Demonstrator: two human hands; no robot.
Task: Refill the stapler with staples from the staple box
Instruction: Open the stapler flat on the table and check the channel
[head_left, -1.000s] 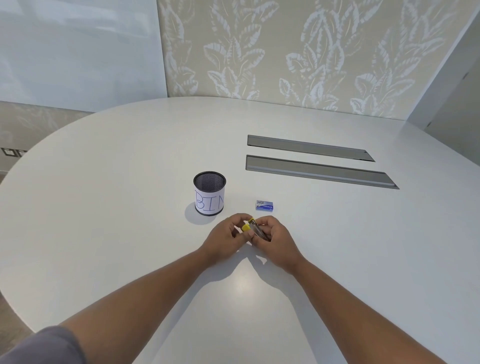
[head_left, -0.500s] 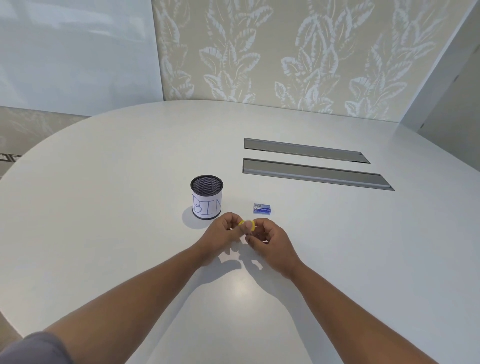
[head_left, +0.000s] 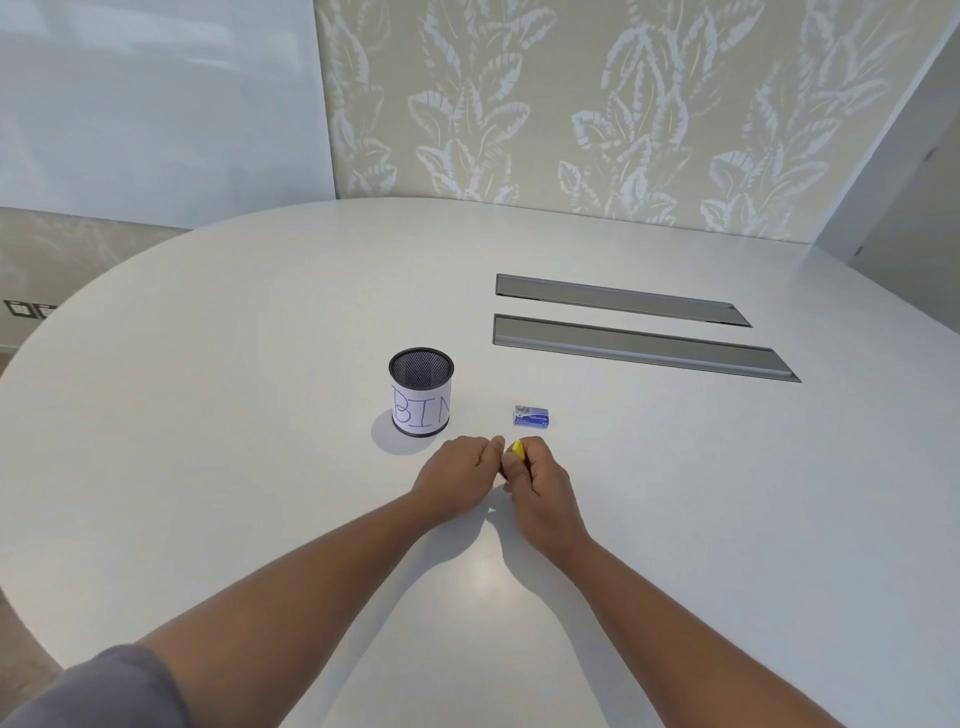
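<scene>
A small yellow stapler (head_left: 518, 449) shows only as a sliver between my two hands, low over the white table (head_left: 260, 415). My right hand (head_left: 537, 480) is curled around it and hides most of it. My left hand (head_left: 457, 470) is closed beside it, its fingertips touching the stapler's left end. The blue staple box (head_left: 531, 416) lies on the table just beyond my right hand, apart from both hands.
A black mesh cup (head_left: 421, 392) with a paper label reading BIN stands left of the staple box. Two long grey cable slots (head_left: 623, 325) are set into the table farther back on the right. A patterned wall rises behind.
The hands have closed tighter around the stapler, so its metal part no longer shows and only a bit of yellow remains visible. The staple box and cup have stayed put.
</scene>
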